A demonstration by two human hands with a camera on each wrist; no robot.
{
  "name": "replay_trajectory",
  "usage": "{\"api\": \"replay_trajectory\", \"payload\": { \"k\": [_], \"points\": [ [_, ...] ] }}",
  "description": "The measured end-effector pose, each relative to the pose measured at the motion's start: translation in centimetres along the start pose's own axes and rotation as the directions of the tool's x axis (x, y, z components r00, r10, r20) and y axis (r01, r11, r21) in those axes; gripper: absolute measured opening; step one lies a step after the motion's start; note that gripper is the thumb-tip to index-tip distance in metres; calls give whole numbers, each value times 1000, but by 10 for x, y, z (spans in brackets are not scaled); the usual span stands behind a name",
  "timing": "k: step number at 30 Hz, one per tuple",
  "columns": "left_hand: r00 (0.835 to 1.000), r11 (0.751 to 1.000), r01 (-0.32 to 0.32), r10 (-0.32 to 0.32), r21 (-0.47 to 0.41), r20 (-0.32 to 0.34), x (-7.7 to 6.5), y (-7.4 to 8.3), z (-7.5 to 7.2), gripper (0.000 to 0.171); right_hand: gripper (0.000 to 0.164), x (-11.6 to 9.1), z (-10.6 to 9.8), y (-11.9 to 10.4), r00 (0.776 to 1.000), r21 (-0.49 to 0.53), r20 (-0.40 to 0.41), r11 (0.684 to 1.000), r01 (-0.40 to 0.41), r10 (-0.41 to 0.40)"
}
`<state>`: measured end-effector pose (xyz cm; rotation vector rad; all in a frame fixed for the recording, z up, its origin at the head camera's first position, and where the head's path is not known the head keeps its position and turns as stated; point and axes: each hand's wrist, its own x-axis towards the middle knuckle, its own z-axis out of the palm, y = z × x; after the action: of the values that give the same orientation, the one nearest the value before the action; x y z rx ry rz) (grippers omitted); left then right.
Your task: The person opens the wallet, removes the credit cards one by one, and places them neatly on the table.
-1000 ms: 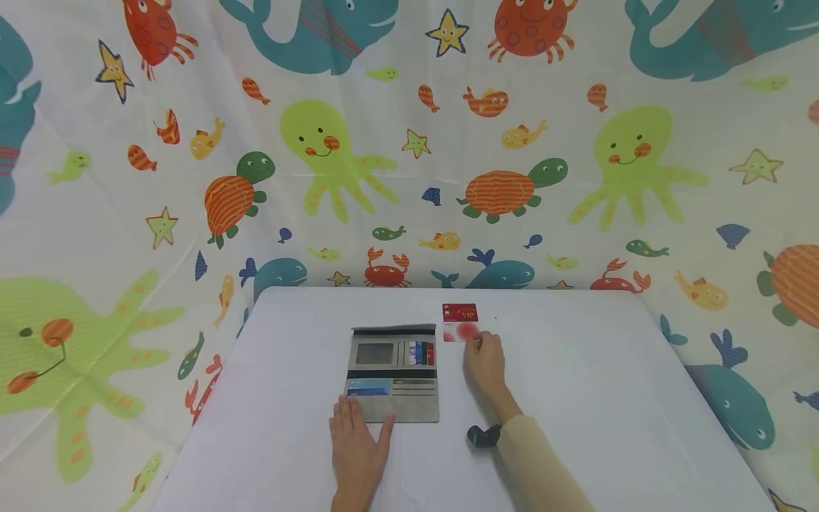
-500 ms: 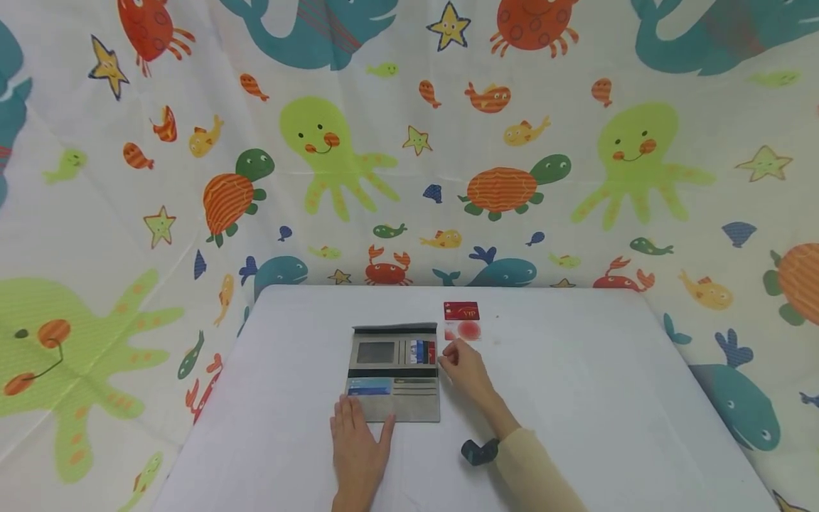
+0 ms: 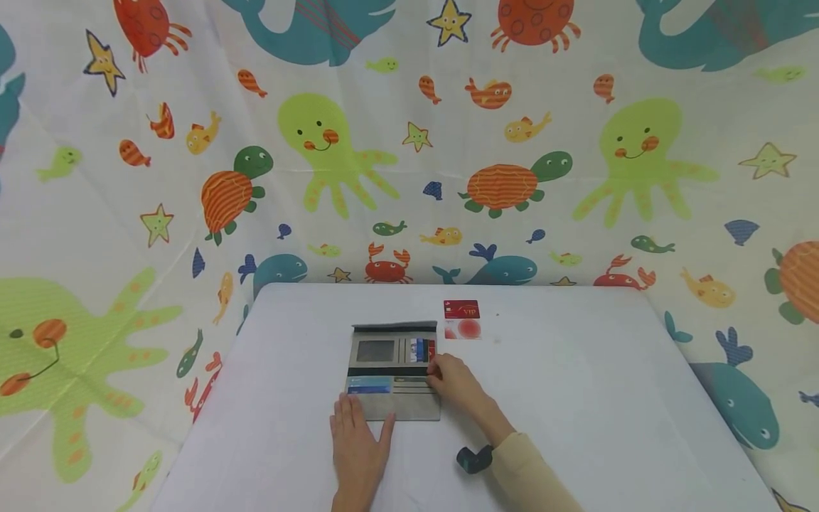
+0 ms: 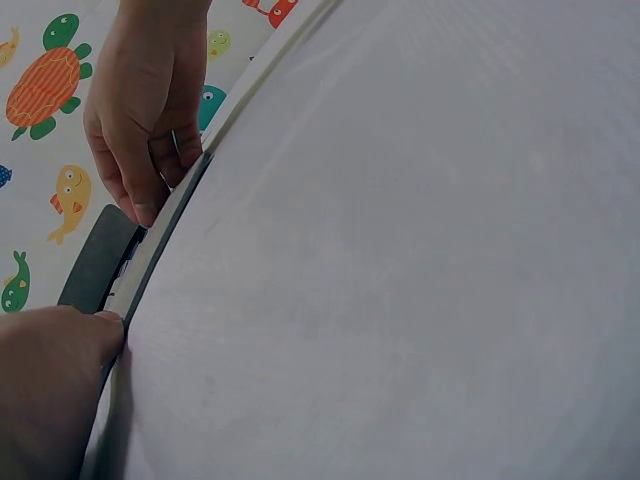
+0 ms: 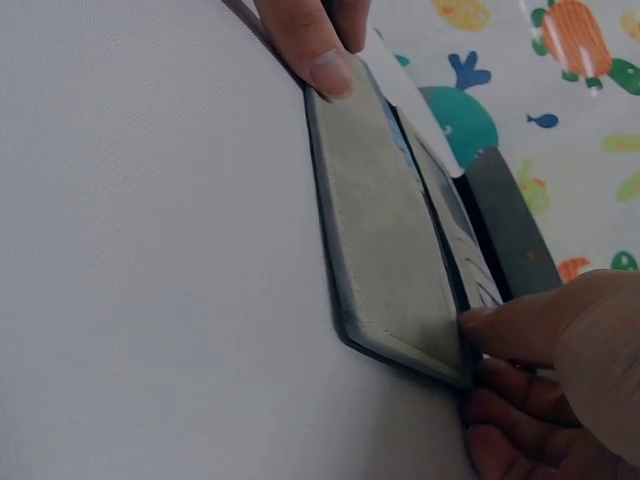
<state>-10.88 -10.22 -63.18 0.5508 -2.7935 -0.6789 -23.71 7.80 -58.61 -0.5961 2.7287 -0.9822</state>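
An open grey wallet (image 3: 412,408) lies on the white table, with cards showing in its slots, including a blue card (image 3: 370,385). My left hand (image 3: 357,444) rests with straight fingers on its lower left edge. At its right edge, near the fold, my right hand (image 3: 457,382) pinches the wallet, the thumb (image 5: 480,318) on top and the other fingers curled beside and below the rim. A red VIP card (image 3: 461,308) lies just beyond the wallet's upper right corner, and below it a pale card with a red circle (image 3: 463,328).
The white table (image 3: 576,370) reaches back to a hanging cloth (image 3: 409,163) printed with sea animals. A small black device (image 3: 475,460) sits at my right wrist, near the sleeve. The wallet's dark flap (image 5: 512,220) stands raised at the back.
My right hand has moved from the pale card leftward and down to the wallet's right edge, leaving that card on the table. My left hand has stayed in place.
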Motion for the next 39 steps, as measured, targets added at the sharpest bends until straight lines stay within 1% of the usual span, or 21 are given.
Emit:
{"api": "replay_trajectory", "payload": {
  "k": [3, 8, 10, 17, 23, 25, 31, 36, 39],
  "points": [
    [1000, 1000, -5, 5, 3, 1, 0, 0, 0, 96, 12, 0, 3, 1, 1000, -18, -17, 1000, -3, 2],
    [1000, 1000, -18, 18, -16, -11, 0, -1, -1, 96, 12, 3, 7, 5, 998, -36, -59, 999, 28, -31],
    [1000, 1000, -23, 22, -21, -16, 0, -1, -1, 95, 10, 4, 8, 6, 997, -28, -68, 999, 38, -39],
    [1000, 999, -25, 24, -25, -14, -1, -1, -1, 95, 9, 4, 10, 6, 996, -19, -73, 999, 43, -44],
    [998, 999, -46, 45, -29, -54, -1, -2, 0, 93, 9, 3, 11, 4, 995, -31, -82, 998, 46, -49],
    [997, 999, -47, 46, -24, -58, 0, -2, 0, 93, 10, 3, 11, 3, 995, -39, -82, 998, 53, -56],
    [999, 999, -28, 27, -19, -26, 0, -3, 1, 94, 10, 4, 10, 2, 996, -50, -66, 998, 50, -53],
    [1000, 1000, -21, 21, -10, -13, 0, -4, 1, 95, 11, 6, 10, 4, 999, -25, -39, 999, 36, -37],
    [1000, 1000, -19, 19, -8, -9, 0, -4, 1, 95, 11, 7, 11, 6, 999, -6, -44, 1000, 30, -30]
  ]
}}
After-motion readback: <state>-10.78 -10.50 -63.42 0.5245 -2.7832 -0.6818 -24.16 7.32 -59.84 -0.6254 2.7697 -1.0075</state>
